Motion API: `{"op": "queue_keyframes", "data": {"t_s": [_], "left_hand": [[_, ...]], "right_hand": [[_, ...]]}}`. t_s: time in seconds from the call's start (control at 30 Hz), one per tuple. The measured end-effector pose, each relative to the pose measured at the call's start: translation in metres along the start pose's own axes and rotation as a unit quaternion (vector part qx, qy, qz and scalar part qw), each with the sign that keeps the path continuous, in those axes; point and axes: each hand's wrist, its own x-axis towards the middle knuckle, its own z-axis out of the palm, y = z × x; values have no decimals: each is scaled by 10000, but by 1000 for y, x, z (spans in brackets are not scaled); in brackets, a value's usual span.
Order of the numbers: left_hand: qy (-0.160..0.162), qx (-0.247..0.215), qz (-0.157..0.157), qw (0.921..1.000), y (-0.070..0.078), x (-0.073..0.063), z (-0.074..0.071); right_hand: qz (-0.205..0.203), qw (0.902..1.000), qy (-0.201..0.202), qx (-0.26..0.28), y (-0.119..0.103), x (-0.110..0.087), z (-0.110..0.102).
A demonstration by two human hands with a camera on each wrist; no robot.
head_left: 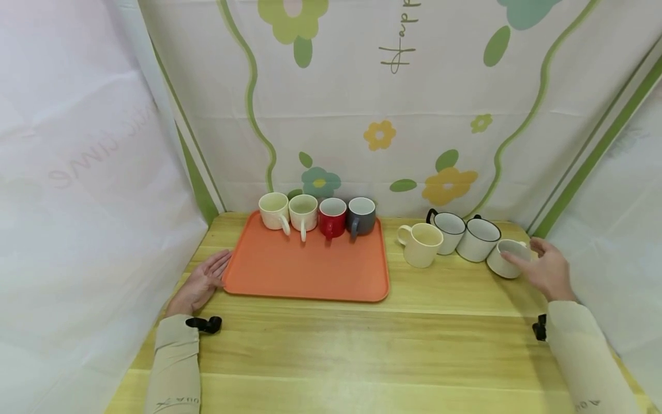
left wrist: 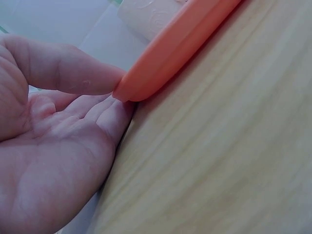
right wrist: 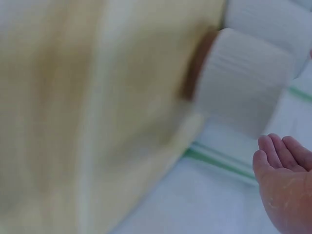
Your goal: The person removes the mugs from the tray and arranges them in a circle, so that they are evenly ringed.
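Observation:
My left hand lies palm up at the left edge of an orange tray; in the left wrist view the thumb touches the tray's rim. Along the tray's back stand two cream mugs, a red mug and a grey mug. At the far right my right hand is beside a white mug, thumb across its near side in the head view. In the right wrist view the fingers are extended close to this brown-based mug.
Left of the white mug stand a pale yellow mug and two white mugs with black rims. Everything rests on a wooden table. Printed curtains hang behind and at both sides.

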Motion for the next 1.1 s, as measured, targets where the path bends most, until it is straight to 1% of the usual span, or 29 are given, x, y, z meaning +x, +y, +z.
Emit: {"op": "queue_keyframes", "data": {"t_s": [0.1,0.17,0.3,0.47,0.6,0.7,0.9,0.97,1.1], "left_hand": [[-15,26,1,10000,2,0,0],[-6,18,12,10000,1,0,0],[13,31,49,10000,0,-2,0],[4,41,26,10000,1,-1,2],[16,36,21,10000,1,-1,2],[40,36,18,10000,-1,-1,1],[26,46,18,10000,-4,2,-1],[36,70,28,10000,-4,3,-2],[38,75,43,10000,-4,4,-2]], "right_hand": [[-250,9996,-67,91,-22,0,-1],[-453,9989,-102,114,-39,0,1],[-840,9959,-237,224,-74,-2,12],[-1200,9902,-535,483,-116,-4,31],[-1544,9829,-711,710,-146,-1,51],[-1794,9758,-849,913,-168,2,71],[-2233,9614,-1177,1096,-215,5,112],[-2278,9578,-1306,1168,-227,7,126],[-2199,9522,-1523,1473,-246,13,152]]}}
